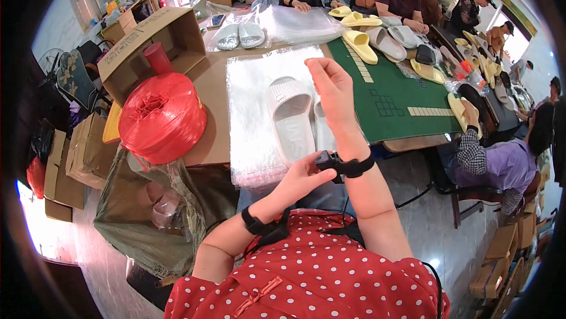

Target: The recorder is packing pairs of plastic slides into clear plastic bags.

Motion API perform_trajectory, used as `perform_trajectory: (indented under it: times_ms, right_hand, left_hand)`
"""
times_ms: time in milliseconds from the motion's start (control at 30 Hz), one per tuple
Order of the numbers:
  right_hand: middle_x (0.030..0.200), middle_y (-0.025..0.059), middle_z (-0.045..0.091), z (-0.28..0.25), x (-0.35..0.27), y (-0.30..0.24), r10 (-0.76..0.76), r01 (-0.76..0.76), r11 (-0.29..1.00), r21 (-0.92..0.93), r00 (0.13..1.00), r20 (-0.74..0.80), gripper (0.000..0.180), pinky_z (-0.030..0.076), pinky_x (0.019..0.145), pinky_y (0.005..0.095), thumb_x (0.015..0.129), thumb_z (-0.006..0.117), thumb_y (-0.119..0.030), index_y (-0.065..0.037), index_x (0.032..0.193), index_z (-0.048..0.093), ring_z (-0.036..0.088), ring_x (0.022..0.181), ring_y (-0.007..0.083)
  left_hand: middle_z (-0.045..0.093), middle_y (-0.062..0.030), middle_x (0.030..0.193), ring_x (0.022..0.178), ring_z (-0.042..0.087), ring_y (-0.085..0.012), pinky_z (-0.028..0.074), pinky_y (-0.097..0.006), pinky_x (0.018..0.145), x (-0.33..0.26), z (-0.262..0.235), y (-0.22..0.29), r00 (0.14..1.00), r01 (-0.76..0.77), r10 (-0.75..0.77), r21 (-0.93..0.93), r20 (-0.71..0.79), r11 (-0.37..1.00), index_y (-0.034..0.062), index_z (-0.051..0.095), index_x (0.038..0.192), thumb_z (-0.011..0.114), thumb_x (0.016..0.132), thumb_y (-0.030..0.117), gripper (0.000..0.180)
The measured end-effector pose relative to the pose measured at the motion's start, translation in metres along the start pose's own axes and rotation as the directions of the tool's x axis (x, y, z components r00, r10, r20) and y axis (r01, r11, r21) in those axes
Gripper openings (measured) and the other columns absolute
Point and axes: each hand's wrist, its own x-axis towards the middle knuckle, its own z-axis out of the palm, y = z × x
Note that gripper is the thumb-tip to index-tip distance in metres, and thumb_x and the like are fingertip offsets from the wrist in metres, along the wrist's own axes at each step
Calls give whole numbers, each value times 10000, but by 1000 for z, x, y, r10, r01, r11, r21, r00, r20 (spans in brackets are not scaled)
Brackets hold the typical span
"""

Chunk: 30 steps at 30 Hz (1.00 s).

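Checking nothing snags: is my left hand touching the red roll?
Apart. In the head view, clear plastic bags and brown tabletop lie between the left hand and the red roll.

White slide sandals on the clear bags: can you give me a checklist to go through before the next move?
1. Left-side slide sandal lies on the clear plastic bags: ok.
2. Second slide sandal fully in sight: not ok, the right forearm hides part of it.
3. Left hand free: not ok, it is at the black wrist device on the right wrist.
4. Right hand empty: cannot tell, its fingertips are close together.
5. Sandals inside a bag: cannot tell, the plastic is too shiny.
6. Red plastic twine roll off the bags: ok, it sits to their left.
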Motion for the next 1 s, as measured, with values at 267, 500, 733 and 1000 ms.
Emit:
perform_trajectory:
  times_ms: [267,500,733,1000]
  right_hand:
    - [807,61,582,-4,2,24,-476,616,295,-730,757,447,70,487,666,361,836,693,-119,-81,851,637,575,785,247]
    - [827,20,590,-3,-2,23,-456,709,171,-684,672,583,86,498,651,340,845,696,-135,-80,897,654,568,765,199]
    - [749,-16,548,-4,-2,38,216,-201,970,-136,970,109,104,437,580,272,916,686,-161,-64,922,651,512,674,113]
    - [780,49,582,0,2,39,-518,592,360,-721,770,373,64,489,649,382,837,689,-129,-106,856,632,566,779,265]
  left_hand:
    - [687,-69,1063,947,648,-124,540,-278,792,5,3,-2,990,2,-28,-187,-138,982,-35,612,1158,639,974,337,416]
    - [697,-61,1050,945,649,-125,533,-280,811,8,4,-14,991,46,-79,-284,-109,958,-14,635,1154,631,977,360,414]
    - [702,-42,986,866,642,-95,525,-256,758,7,14,-17,987,-27,-5,-194,-162,981,-27,644,1106,664,964,282,341]
    - [697,-62,1027,897,658,-116,557,-284,768,0,5,-22,983,108,-151,-342,-100,933,-11,638,1119,648,973,312,355]
